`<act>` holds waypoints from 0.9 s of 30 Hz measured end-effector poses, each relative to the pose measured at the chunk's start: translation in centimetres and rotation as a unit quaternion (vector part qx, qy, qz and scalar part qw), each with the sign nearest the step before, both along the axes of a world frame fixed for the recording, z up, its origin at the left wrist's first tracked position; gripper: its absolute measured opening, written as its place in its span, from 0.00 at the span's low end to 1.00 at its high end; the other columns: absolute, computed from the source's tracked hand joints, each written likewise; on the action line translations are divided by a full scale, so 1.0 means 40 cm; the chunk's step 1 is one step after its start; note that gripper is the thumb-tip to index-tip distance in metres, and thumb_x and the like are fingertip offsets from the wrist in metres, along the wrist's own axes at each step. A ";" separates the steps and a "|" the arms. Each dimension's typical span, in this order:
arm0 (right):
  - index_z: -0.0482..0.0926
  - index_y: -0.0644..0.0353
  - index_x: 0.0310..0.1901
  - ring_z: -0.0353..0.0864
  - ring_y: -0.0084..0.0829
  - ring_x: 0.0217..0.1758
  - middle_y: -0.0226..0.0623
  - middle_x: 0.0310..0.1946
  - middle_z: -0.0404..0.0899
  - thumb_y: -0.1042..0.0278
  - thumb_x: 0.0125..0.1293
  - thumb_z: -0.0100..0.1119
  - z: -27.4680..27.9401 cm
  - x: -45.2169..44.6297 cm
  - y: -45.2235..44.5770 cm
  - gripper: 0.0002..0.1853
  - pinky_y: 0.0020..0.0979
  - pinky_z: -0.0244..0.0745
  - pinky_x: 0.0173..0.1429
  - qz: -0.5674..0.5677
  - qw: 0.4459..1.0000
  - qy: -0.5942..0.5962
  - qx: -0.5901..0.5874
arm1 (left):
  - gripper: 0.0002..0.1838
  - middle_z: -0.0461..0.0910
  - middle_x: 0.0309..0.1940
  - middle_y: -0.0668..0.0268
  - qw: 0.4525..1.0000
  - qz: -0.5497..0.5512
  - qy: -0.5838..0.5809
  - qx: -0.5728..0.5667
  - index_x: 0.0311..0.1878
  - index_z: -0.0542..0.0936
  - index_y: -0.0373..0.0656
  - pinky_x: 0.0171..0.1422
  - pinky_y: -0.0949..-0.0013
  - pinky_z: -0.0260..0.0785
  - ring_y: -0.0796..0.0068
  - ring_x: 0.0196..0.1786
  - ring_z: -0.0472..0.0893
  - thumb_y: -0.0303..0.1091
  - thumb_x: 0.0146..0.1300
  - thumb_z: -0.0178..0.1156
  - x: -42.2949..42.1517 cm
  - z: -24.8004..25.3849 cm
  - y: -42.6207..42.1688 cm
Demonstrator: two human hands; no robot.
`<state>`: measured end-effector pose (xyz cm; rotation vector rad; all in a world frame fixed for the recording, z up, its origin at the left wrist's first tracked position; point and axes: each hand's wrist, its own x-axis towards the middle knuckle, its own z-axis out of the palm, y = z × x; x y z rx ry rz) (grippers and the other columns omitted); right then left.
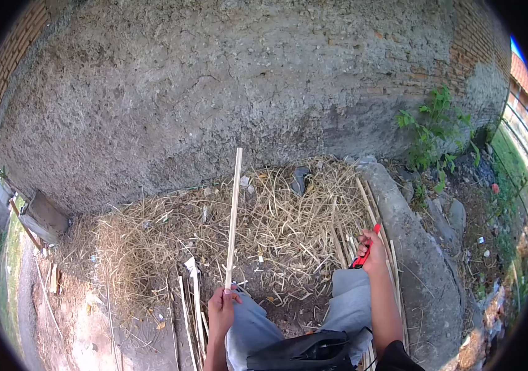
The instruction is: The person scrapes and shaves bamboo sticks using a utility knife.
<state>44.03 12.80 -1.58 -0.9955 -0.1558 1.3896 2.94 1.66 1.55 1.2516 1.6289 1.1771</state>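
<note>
Closed round the lower end of a long, pale split-wood strip (233,216) is my left hand (220,307). The strip stands nearly upright in front of me, its top against the view of the wall. My right hand (373,250) is wrapped round a red-and-black utility knife (360,258), held by my right knee. Its blade cannot be made out. The knife and the strip are well apart. More pale strips (193,294) lie on the ground by my left leg, and others (370,201) lie to the right, beyond my right hand.
Straw-like shavings (288,229) cover the ground ahead, with a dark object (300,179) among them. A rough plastered wall (214,93) rises behind. On the right are a concrete ledge (421,272) and a leafy plant (434,130). A black bag (304,352) sits at my lap.
</note>
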 end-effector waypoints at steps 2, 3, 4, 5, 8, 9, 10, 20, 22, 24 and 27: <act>0.76 0.52 0.40 0.62 0.17 0.15 0.25 0.25 0.72 0.66 0.60 0.60 -0.007 -0.029 0.017 0.07 0.22 0.58 0.19 0.022 0.999 -0.039 0.000 | 0.15 0.78 0.22 0.70 1.000 -0.023 -0.003 -0.007 0.47 0.79 0.36 0.26 0.77 0.55 0.88 0.21 0.63 0.35 0.75 0.45 0.013 -0.012 0.008; 0.76 0.53 0.40 0.61 0.17 0.15 0.26 0.25 0.72 0.67 0.60 0.61 -0.004 -0.048 0.022 0.07 0.22 0.58 0.19 0.039 0.996 -0.074 0.002 | 0.15 0.78 0.22 0.70 0.999 -0.051 -0.002 -0.012 0.47 0.79 0.36 0.26 0.77 0.56 0.88 0.21 0.63 0.35 0.75 0.45 0.028 -0.002 0.020; 0.76 0.54 0.40 0.61 0.16 0.15 0.25 0.24 0.72 0.69 0.60 0.62 0.004 -0.070 0.024 0.07 0.21 0.57 0.18 0.046 0.996 -0.071 0.004 | 0.14 0.78 0.23 0.70 0.998 -0.058 -0.011 -0.021 0.48 0.78 0.35 0.26 0.77 0.58 0.88 0.21 0.65 0.34 0.75 0.45 0.045 0.017 0.023; 0.76 0.54 0.40 0.61 0.16 0.15 0.25 0.24 0.72 0.69 0.60 0.62 0.007 -0.090 0.029 0.07 0.21 0.57 0.18 0.044 0.996 -0.072 0.000 | 0.14 0.78 0.23 0.70 0.998 -0.059 -0.013 -0.025 0.48 0.78 0.35 0.26 0.77 0.58 0.88 0.21 0.65 0.34 0.75 0.45 0.056 0.025 0.030; 0.77 0.56 0.39 0.61 0.13 0.15 0.26 0.23 0.72 0.64 0.65 0.63 0.013 -0.152 0.040 0.07 0.19 0.55 0.17 0.090 0.985 -0.144 0.036 | 0.14 0.79 0.24 0.70 0.991 -0.126 -0.037 -0.028 0.48 0.78 0.34 0.26 0.77 0.60 0.87 0.20 0.67 0.33 0.75 0.46 0.087 0.034 0.048; 0.77 0.56 0.39 0.61 0.13 0.15 0.26 0.23 0.72 0.64 0.65 0.63 0.013 -0.170 0.040 0.07 0.19 0.55 0.17 0.089 0.985 -0.144 0.031 | 0.14 0.79 0.24 0.70 0.990 -0.128 -0.037 -0.034 0.48 0.78 0.34 0.26 0.77 0.60 0.87 0.20 0.67 0.33 0.75 0.46 0.100 0.030 0.056; 0.77 0.56 0.38 0.62 0.13 0.15 0.26 0.22 0.71 0.63 0.66 0.62 0.010 -0.188 0.042 0.08 0.19 0.55 0.17 0.115 0.979 -0.160 0.047 | 0.14 0.79 0.24 0.70 0.987 -0.148 -0.057 -0.034 0.48 0.78 0.34 0.26 0.78 0.60 0.87 0.20 0.67 0.32 0.74 0.46 0.112 0.025 0.065; 0.78 0.63 0.27 0.80 0.51 0.24 0.46 0.19 0.79 0.65 0.55 0.60 0.033 -0.331 0.003 0.09 0.45 0.75 0.33 0.188 0.594 -0.761 0.180 | 0.11 0.78 0.29 0.63 0.951 -0.237 -0.141 -0.143 0.52 0.71 0.36 0.19 0.79 0.61 0.84 0.18 0.69 0.32 0.74 0.45 0.129 -0.016 0.171; 0.79 0.63 0.28 0.81 0.50 0.26 0.46 0.22 0.80 0.66 0.56 0.60 0.023 -0.348 0.023 0.08 0.45 0.77 0.34 0.201 0.560 -0.787 0.162 | 0.10 0.78 0.33 0.60 0.928 -0.231 -0.198 -0.215 0.49 0.69 0.36 0.19 0.77 0.65 0.80 0.18 0.72 0.30 0.71 0.44 0.146 -0.010 0.198; 0.80 0.65 0.30 0.84 0.49 0.30 0.48 0.28 0.82 0.68 0.55 0.58 0.021 -0.357 0.040 0.08 0.45 0.79 0.36 0.198 0.522 -0.813 0.162 | 0.10 0.78 0.35 0.59 0.930 -0.240 -0.183 -0.212 0.49 0.68 0.37 0.18 0.76 0.65 0.79 0.18 0.73 0.30 0.70 0.43 0.170 -0.005 0.220; 0.80 0.66 0.32 0.84 0.47 0.32 0.48 0.30 0.83 0.70 0.54 0.57 0.018 -0.366 0.062 0.08 0.44 0.80 0.37 0.177 0.492 -0.833 0.182 | 0.10 0.78 0.37 0.58 0.924 -0.279 -0.136 -0.223 0.50 0.66 0.38 0.15 0.76 0.62 0.79 0.17 0.71 0.32 0.73 0.41 0.182 -0.007 0.255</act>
